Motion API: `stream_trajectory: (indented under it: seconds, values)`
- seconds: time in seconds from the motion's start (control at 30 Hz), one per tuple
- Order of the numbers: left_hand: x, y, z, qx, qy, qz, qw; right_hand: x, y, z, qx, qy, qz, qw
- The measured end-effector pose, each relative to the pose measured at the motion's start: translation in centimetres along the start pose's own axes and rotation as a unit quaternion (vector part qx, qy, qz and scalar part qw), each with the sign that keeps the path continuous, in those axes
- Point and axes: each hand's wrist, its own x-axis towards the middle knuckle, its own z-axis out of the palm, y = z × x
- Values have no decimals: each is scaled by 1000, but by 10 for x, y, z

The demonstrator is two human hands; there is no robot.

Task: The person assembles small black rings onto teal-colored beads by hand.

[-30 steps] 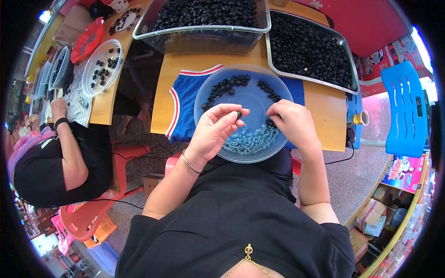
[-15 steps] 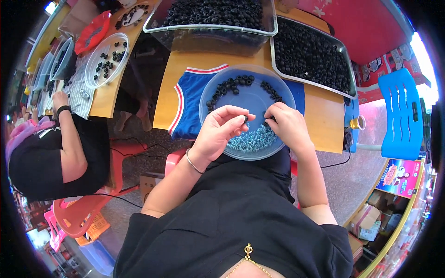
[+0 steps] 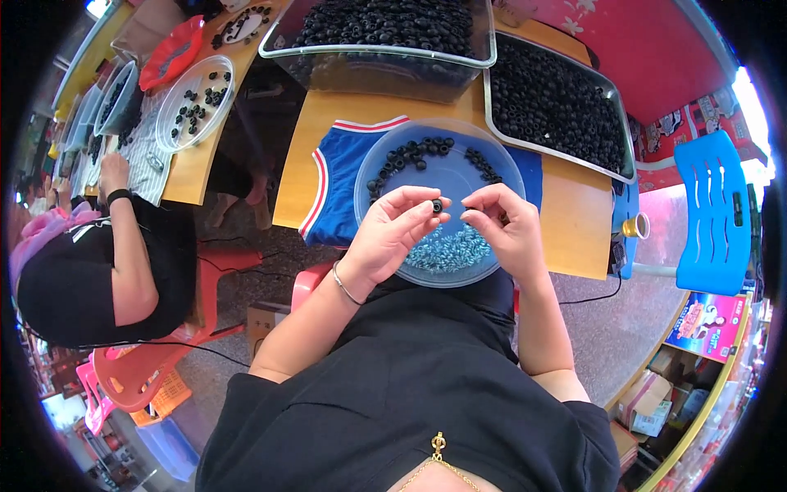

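Between the thumb and fingers of my left hand [image 3: 384,231] is a small round black part [image 3: 437,206] with a hole in it. My right hand [image 3: 512,228] is closed in a pinch just to its right, on a tiny dark piece that is mostly hidden. Both hands are over a round clear plastic basin [image 3: 502,154]. In the basin, black round parts [image 3: 416,151] lie along the far and left side, with smaller dark parts [image 3: 482,164] at the right. Many small shiny teal pieces [image 3: 449,251] are heaped at its near side.
Beyond the basin stand a deep clear bin [image 3: 385,70] and a metal tray [image 3: 566,157], both full of black parts. Blue cloth [image 3: 340,160] lies under the basin on the wooden table [image 3: 574,225]. A co-worker [image 3: 90,271] sits at the left; a blue chair [image 3: 711,217] stands right.
My right hand has lifted from the dark parts at the basin's right side, turned, and come back pinching toward my left hand. My left hand still holds the black part, whose hole now shows.
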Motion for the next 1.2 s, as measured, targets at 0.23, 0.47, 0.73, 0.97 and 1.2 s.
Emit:
stream_trajectory:
  seconds: [0.23,0.47,0.73,0.97,1.2]
  values:
    - [4,-3,0,-21,-14,-10,1000,-1,1,0,23,-5,-26,999]
    - [6,-4,4,-27,-27,-4,999,-4,-8,3,23,17,37,999]
    - [6,-4,5,-35,-15,-16,999,-2,-6,5,-31,11,-71,997]
    - [6,-6,2,-28,-22,-19,999,-2,-7,5,-53,13,-89,995]
    - [8,-6,0,-8,-41,-14,999,-2,2,8,-51,6,-116,992]
